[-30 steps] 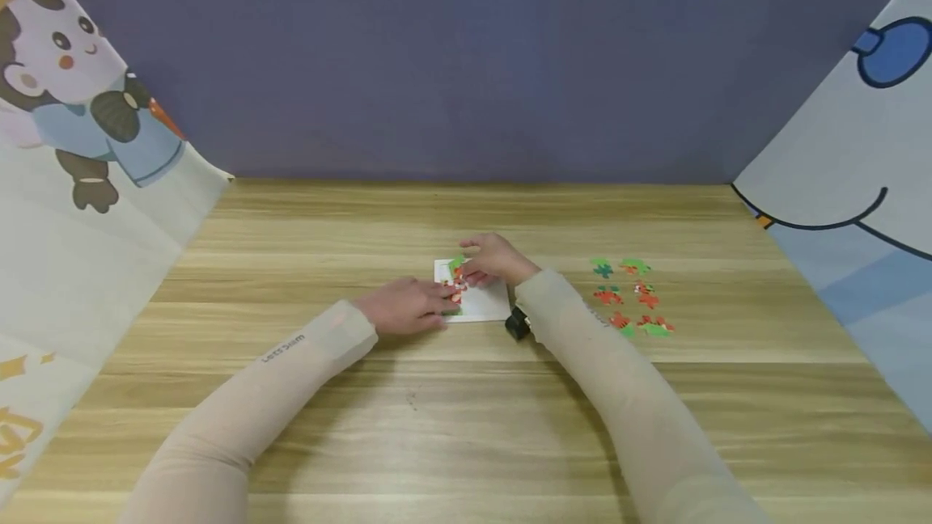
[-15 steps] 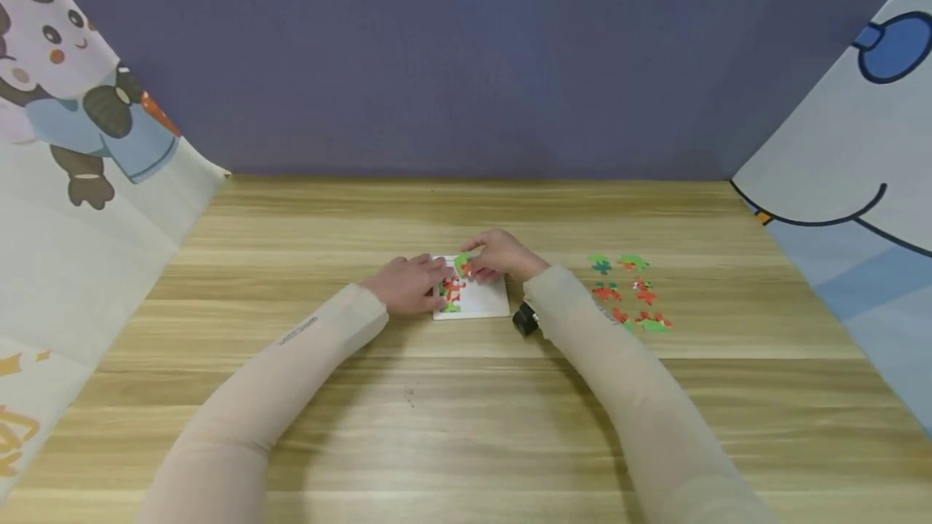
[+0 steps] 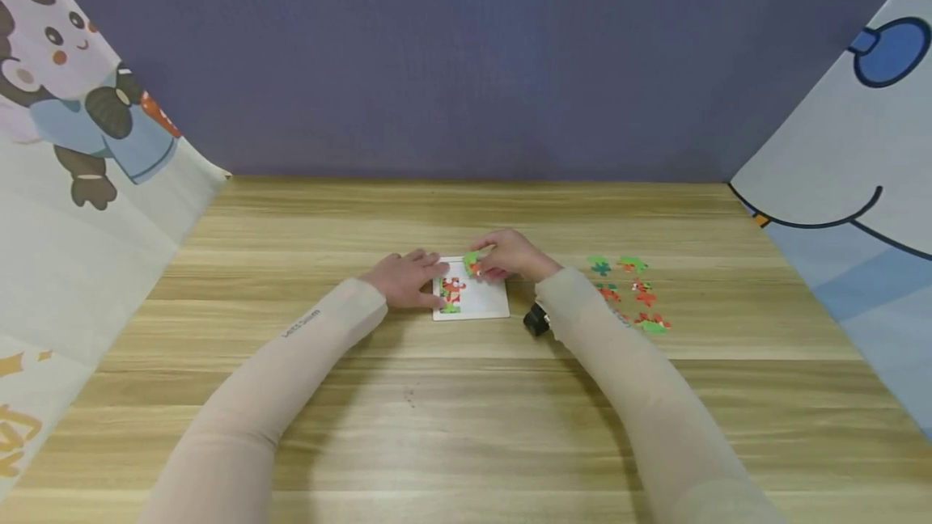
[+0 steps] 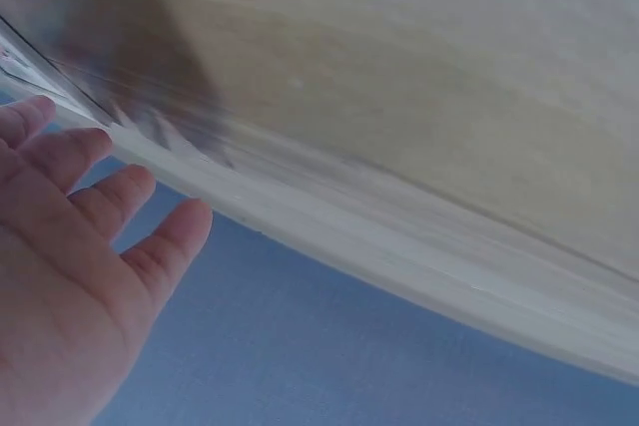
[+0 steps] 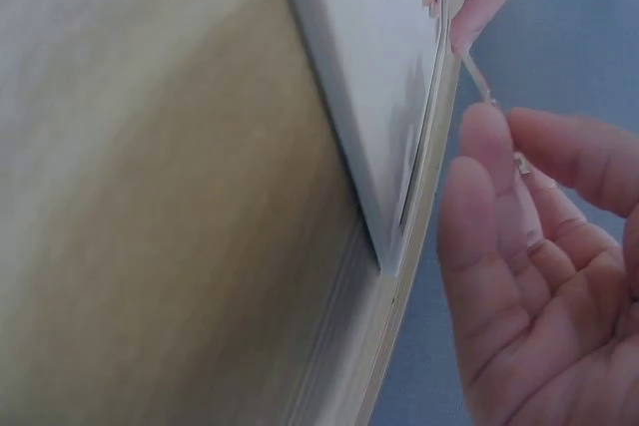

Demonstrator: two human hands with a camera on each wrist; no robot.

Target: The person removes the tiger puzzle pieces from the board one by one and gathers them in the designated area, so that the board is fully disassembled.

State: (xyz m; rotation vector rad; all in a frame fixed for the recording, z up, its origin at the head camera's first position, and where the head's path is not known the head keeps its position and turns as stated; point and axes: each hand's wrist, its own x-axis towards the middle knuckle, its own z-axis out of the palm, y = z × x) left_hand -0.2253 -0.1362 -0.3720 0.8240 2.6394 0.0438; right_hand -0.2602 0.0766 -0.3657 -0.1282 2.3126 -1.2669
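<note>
A white puzzle board [image 3: 486,302] lies flat on the table, with a few joined red, white and green pieces [image 3: 452,291] along its left side. My left hand [image 3: 406,280] is at the board's left edge, fingers spread and thumb near the joined pieces. In the left wrist view the palm of that left hand [image 4: 80,266] shows nothing held. My right hand [image 3: 515,255] pinches a green and red puzzle piece [image 3: 472,263] over the board's top part. Seen from the right wrist, the puzzle piece [image 5: 477,77] appears as a thin edge by the fingertips.
Several loose puzzle pieces [image 3: 644,291] lie to the right of the board on the wooden table [image 3: 466,427], some partly behind my right sleeve. A black wrist camera [image 3: 536,319] hangs under my right wrist. A dark blue-grey panel [image 3: 466,63] rises behind the table.
My left hand has drawn back from the joined pieces to the board's left edge, uncovering them. My right hand has shifted slightly right with its puzzle piece.
</note>
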